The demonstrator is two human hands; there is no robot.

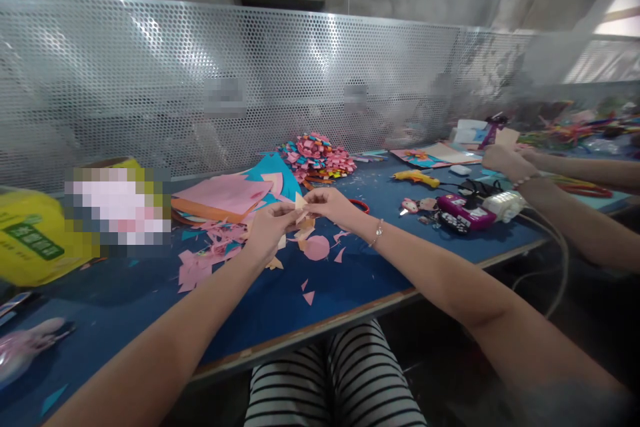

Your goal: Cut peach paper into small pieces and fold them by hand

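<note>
Above the blue table, the fingertips of my left hand (270, 225) and my right hand (327, 204) meet, both pinched on a small pale yellow piece of paper (300, 202). Fingers cover much of it, so its full shape is hard to make out. Just below lie a pink paper circle (317, 248) and more pale yellow paper pieces. Pink scraps (195, 269) are scattered beside my left hand. Beyond it rests a stack of coloured paper sheets (220, 195), pink on top with orange and blue showing.
Behind my hands rises a heap of small multicoloured paper pieces (315, 153). To the right are a yellow glue gun (417, 177), a purple object (465, 212) with cables, and a co-worker's hand (505, 163). A yellow bag (45, 240) stands left; a perforated metal screen (280, 80) borders the back.
</note>
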